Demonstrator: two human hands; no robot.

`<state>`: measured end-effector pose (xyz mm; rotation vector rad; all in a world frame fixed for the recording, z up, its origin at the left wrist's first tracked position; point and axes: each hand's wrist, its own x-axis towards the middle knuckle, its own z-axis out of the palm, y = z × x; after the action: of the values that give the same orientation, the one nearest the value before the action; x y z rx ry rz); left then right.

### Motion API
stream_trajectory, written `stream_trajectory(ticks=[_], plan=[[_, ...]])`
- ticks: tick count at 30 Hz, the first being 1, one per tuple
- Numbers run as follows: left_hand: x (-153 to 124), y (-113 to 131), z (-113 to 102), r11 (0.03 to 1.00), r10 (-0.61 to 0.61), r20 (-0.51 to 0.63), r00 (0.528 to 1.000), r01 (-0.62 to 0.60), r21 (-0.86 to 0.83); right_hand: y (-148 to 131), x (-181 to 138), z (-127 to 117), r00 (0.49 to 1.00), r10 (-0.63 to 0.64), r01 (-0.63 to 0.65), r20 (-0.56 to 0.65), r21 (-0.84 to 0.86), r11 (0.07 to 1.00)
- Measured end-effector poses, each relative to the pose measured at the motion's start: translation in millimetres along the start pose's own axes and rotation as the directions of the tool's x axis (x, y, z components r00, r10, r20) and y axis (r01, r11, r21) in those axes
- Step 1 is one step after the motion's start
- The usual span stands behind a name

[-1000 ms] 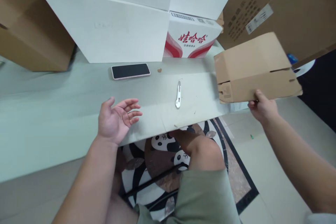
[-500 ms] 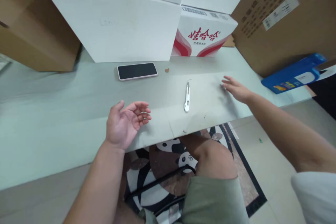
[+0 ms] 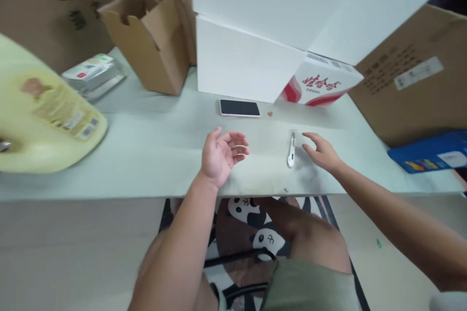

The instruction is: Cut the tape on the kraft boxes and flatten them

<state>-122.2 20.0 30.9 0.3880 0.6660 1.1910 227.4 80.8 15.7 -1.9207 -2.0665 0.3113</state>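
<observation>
A white utility knife (image 3: pixel 291 150) lies on the pale green tabletop (image 3: pixel 153 155), pointing away from me. Just right of it hovers my right hand (image 3: pixel 321 152), thumb and fingers apart and holding nothing. Left of the knife is my left hand (image 3: pixel 223 154), palm turned up and inward, its fingers loosely curled and spread with nothing in them. Beyond the left hand a smartphone (image 3: pixel 240 108) with a dark screen and pale rim lies flat. A small brown scrap (image 3: pixel 270 113) sits beside the phone.
White boxes (image 3: pixel 248 58) and a red-and-white carton (image 3: pixel 321 82) stand at the back. On the right are a large cardboard box (image 3: pixel 412 92) and a blue package (image 3: pixel 430 153). At left stand a yellow bottle (image 3: pixel 47 116), an open cardboard box (image 3: pixel 160 43) and a wrapped packet (image 3: pixel 95 75).
My right hand has moved left, close to the utility knife. My left hand stays open. The view has swung left, bringing the yellow bottle and packet into sight.
</observation>
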Motion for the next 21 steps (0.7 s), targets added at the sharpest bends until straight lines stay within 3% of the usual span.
stream_trajectory(ticks=[2,4,8,10,14,17,21], plan=[[-3.4,6.2,-3.3,1.0,0.02,0.016,1.0,-0.02,-0.024,-45.3,12.2,12.9,0.988,-0.151,0.151,0.015,0.0,0.989],[-7.3,12.6,-6.7,0.999,0.041,0.028,0.999,-0.04,-0.033,-95.6,27.3,29.4,0.945,-0.326,0.326,0.023,0.009,0.945],[-14.0,25.2,-13.8,0.989,0.118,-0.025,0.993,-0.12,-0.082,-208.1,59.5,65.8,0.774,-0.626,0.629,0.095,0.003,0.778],[-16.0,31.4,-18.0,0.975,0.17,-0.109,0.979,-0.183,-0.126,-267.6,75.4,77.5,0.733,-0.667,0.678,0.137,-0.054,0.734],[-20.6,43.1,-27.1,0.945,0.232,-0.242,0.942,-0.277,-0.173,-374.8,110.5,78.4,0.738,-0.675,0.671,-0.008,-0.096,0.735],[-25.5,49.4,-32.0,0.938,0.264,-0.237,0.935,-0.306,-0.163,-424.8,144.2,75.2,0.742,-0.669,0.667,-0.046,-0.058,0.743],[-29.6,51.8,-33.0,0.942,0.277,-0.208,0.938,-0.308,-0.132,-438.9,180.8,82.3,0.738,-0.671,0.672,-0.069,-0.002,0.74]])
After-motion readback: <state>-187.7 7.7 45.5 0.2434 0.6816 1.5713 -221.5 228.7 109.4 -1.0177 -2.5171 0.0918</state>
